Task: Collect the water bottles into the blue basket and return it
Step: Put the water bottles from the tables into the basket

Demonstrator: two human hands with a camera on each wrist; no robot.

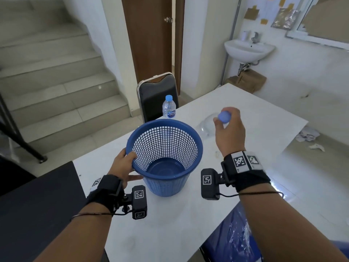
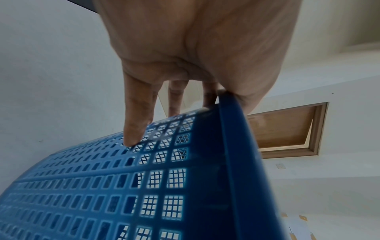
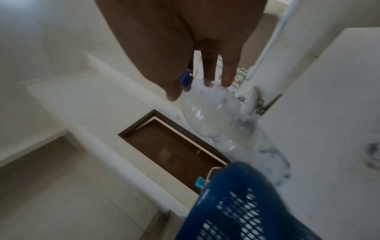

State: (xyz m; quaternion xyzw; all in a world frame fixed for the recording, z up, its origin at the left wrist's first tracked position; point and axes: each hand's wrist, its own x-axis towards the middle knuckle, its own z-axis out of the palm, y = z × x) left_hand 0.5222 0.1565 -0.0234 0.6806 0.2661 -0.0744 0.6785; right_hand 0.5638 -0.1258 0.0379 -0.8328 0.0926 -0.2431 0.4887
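A blue mesh basket [image 1: 164, 156] stands on the white table [image 1: 188, 214], with nothing inside it. My left hand [image 1: 125, 164] grips its near-left rim, thumb inside and fingers [image 2: 137, 123] on the outer wall of the basket [image 2: 144, 186]. My right hand [image 1: 229, 127] holds a clear water bottle [image 1: 207, 125] by its blue cap end, just right of the basket and above the table. In the right wrist view the bottle [image 3: 207, 116] hangs from my fingers [image 3: 228, 76] beside the basket [image 3: 242, 207]. A second capped water bottle [image 1: 169, 107] stands upright behind the basket.
A black chair [image 1: 157, 97] stands at the table's far edge, before a brown door [image 1: 151, 35]. Stairs [image 1: 56, 82] rise on the left. A wall sink [image 1: 248, 49] is at the back right. A dark surface [image 1: 37, 205] adjoins the table's left side. Crumpled paper [image 1: 307, 136] lies on the floor.
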